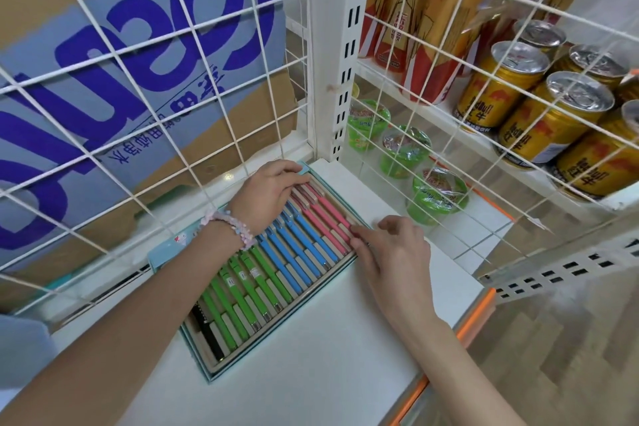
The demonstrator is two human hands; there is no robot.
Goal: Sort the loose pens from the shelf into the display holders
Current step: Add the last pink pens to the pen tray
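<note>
A light-blue display box [166,252] lies flat on the white shelf [328,356]. Pens fill it in rows: a black pen [207,332] at the near end, then green pens [242,290], blue pens [301,245] and pink pens [325,218] at the far end. My left hand [269,194], with a beaded bracelet on the wrist, rests its fingers on the far ends of the pink pens. My right hand [390,249] touches the near ends of the pink pens with its fingertips at the box's right edge.
White wire grids [221,135] stand behind and to the right of the shelf. A cardboard carton with blue print [138,45] is behind the left grid. Green noodle cups [404,152] and gold drink cans [539,124] sit on the neighbouring shelves. An orange strip [473,315] edges the shelf front.
</note>
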